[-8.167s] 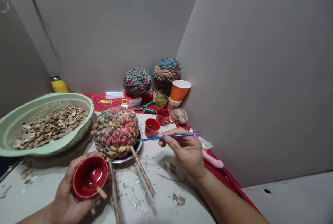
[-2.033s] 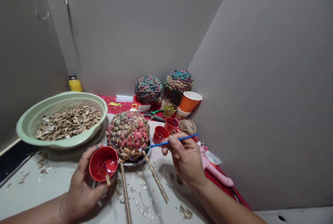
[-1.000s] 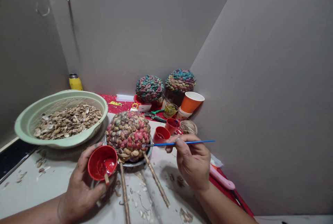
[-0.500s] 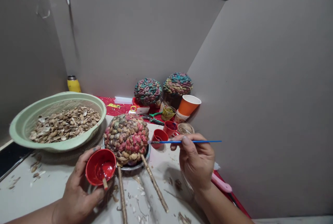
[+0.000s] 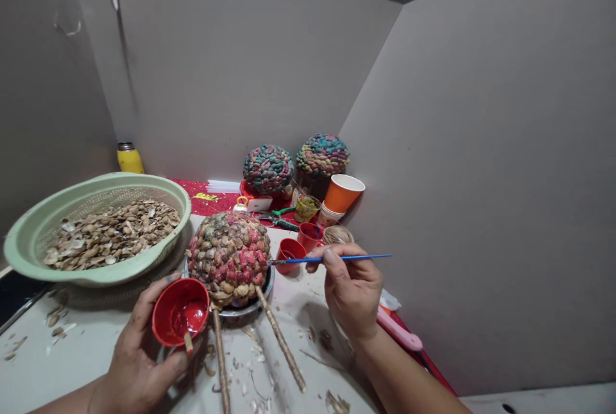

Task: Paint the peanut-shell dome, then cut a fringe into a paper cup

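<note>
Red paint glistens inside the cup (image 5: 180, 312) gripped by the left hand (image 5: 137, 353), a short wooden stick (image 5: 188, 342) leaning at its rim. Between thumb and fingers, the right hand (image 5: 353, 289) pinches a blue paintbrush (image 5: 346, 257), its bristles at the right side of a shell-covered dome (image 5: 228, 258), patched pink and brown. That dome sits in a metal bowl (image 5: 240, 312) on the bench (image 5: 283, 330), with two sticks (image 5: 282, 340) reaching toward the near edge. Just beyond the brush stand two more red cups (image 5: 290, 256); left of the dome is a green basket (image 5: 96, 279) of shells (image 5: 115, 234).
</note>
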Demonstrator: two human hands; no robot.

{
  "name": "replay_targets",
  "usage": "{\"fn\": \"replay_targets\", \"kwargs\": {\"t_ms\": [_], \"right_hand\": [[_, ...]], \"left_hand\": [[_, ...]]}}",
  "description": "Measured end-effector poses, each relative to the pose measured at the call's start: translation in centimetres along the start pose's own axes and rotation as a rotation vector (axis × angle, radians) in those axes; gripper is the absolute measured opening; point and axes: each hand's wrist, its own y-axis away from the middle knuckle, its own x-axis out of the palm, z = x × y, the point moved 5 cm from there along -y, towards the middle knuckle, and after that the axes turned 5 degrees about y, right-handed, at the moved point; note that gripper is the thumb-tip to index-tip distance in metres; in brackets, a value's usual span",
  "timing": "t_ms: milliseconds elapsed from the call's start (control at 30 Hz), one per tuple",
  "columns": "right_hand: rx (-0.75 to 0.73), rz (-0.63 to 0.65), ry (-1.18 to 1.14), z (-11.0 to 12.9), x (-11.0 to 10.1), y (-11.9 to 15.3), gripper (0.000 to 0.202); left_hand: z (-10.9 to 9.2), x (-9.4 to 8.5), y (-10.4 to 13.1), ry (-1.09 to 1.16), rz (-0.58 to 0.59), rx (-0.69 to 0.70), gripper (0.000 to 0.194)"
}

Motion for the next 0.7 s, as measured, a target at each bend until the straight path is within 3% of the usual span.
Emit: {"fn": "replay_targets", "kwargs": {"t_ms": [233,700], "right_hand": [[-0.030,0.030,0.016,0.3,0.2,0.1,0.013],[-0.231,-0.078,0.091,2.9,-1.3,0.7,0.005]], "left_hand": [[-0.1,-0.1,0.0,-0.010,0.009,0.004,0.069],[-1.1,-0.4,-0.6,0.050,-0.032,0.011,0.063]]}}
